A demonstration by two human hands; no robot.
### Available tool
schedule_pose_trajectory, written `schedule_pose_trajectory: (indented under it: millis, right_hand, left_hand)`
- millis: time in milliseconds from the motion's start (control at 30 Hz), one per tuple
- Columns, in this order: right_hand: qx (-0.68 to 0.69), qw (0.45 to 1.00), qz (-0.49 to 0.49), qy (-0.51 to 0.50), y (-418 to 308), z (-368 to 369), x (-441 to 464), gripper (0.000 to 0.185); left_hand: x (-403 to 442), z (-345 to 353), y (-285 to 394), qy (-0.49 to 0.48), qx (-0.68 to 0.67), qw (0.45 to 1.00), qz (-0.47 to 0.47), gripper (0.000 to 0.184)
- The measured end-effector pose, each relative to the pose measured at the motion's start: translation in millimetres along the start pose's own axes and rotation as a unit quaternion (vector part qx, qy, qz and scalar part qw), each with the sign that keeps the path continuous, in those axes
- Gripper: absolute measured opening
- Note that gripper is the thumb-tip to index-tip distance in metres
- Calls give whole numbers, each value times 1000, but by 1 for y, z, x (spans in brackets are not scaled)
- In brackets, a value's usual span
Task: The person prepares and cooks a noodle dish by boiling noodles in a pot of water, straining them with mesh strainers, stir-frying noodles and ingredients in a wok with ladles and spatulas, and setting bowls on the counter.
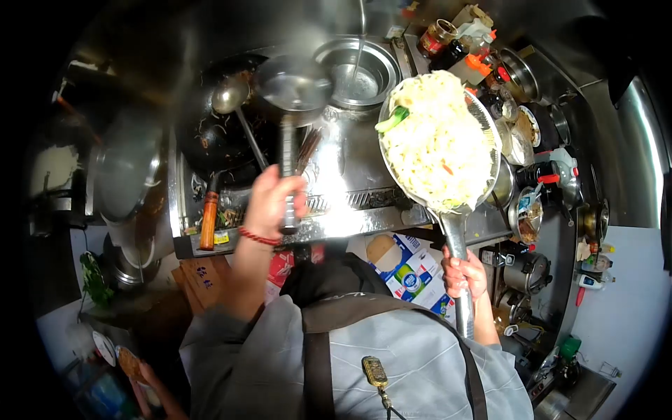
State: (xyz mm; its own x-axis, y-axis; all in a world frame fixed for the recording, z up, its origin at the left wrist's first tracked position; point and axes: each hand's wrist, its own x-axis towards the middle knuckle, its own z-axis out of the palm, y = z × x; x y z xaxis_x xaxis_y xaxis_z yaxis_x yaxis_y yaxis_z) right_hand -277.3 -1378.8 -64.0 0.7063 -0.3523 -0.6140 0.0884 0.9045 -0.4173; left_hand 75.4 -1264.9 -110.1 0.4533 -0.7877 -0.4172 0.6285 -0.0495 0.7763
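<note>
My left hand (269, 201) is wrapped round the upright handle of a round metal pan (294, 87), blurred by motion. A steel ladle (231, 96) lies over the black wok (196, 143); its handle runs down to my left hand, and I cannot tell whether the fingers also hold it. Sticking out toward me is the wok's wooden handle (209, 217). My right hand (465, 271) grips the metal handle of a large strainer (495, 140), held level at the right. It is heaped with pale strands (437, 147), with a green piece and orange bits among them.
Behind, a steel basin (329, 59) sits in the steel counter (357, 157). Sauce bottles (472, 68), jars and bowls crowd the right side. A tall pot (126, 182) stands at left. Cardboard (203, 280) lies below the counter. Another person's hand (150, 378) shows at lower left.
</note>
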Motion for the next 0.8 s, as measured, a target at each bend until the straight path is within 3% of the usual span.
schedule_pose_trajectory:
  millis: [267,367,400,500,533,600,667,733,800]
  right_hand:
    - [16,1000,14,-21,6,-9,17,15]
    - [22,999,16,-30,7,-7,22,17]
    - [21,999,18,-32,7,-6,23,17]
    - [6,1000,17,-18,3,-1,25,13]
    - [5,1000,17,-19,2,0,26,13]
    - [8,1000,14,-20,1,0,28,13]
    - [14,999,17,-24,-1,-1,30,14]
    - [-7,1000,16,-12,-4,1,30,15]
    - [-3,1000,20,-11,-6,0,30,15]
  left_hand:
    - [19,-86,31,190,166,967,28,19]
    - [26,-108,41,252,381,888,46,18]
    - [25,-114,43,255,382,887,47,18]
    - [24,-113,53,307,513,801,21,31]
    - [28,-124,49,308,513,801,23,31]
    - [29,-135,49,298,654,687,109,33]
    - [22,-128,53,297,691,653,89,33]
    - [17,-113,60,305,750,583,67,31]
    - [22,-99,65,300,762,567,88,33]
